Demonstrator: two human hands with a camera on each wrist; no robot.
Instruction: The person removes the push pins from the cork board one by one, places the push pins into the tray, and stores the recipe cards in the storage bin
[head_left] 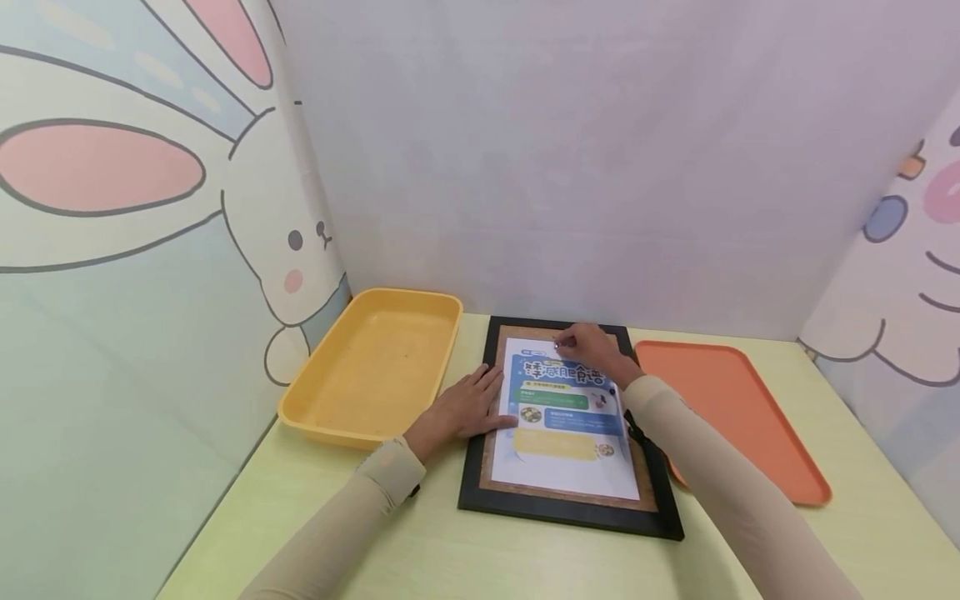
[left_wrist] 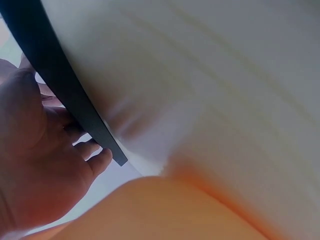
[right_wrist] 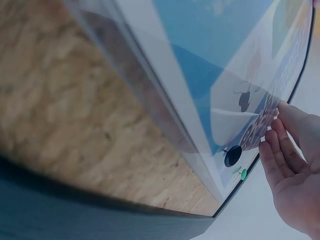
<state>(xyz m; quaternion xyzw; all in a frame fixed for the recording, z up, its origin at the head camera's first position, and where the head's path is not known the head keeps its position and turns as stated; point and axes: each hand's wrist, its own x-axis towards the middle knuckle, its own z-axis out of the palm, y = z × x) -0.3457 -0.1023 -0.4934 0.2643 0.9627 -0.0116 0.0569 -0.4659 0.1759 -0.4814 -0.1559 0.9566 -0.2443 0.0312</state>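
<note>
A printed poster (head_left: pixel 570 421) lies on a cork board with a black frame (head_left: pixel 570 514). My left hand (head_left: pixel 471 406) rests spread over the frame's left side, its thumb on the poster's edge; in the left wrist view the fingers pass behind the dark frame bar (left_wrist: pixel 70 90). At the poster's top, my right hand (head_left: pixel 592 346) pinches a small pushpin (head_left: pixel 557 344) between thumb and finger, mostly hidden by the fingertips. The right wrist view shows a round black pin (right_wrist: pixel 233 156) and a green pin (right_wrist: pixel 243 174) near one corner of the poster.
A deep yellow tray (head_left: pixel 375 362) stands left of the board. On the right lies a flat orange tray (head_left: pixel 720 400), partly behind my right forearm. Walls printed with cartoon figures close in the pale table (head_left: pixel 420 542) on the back and both sides.
</note>
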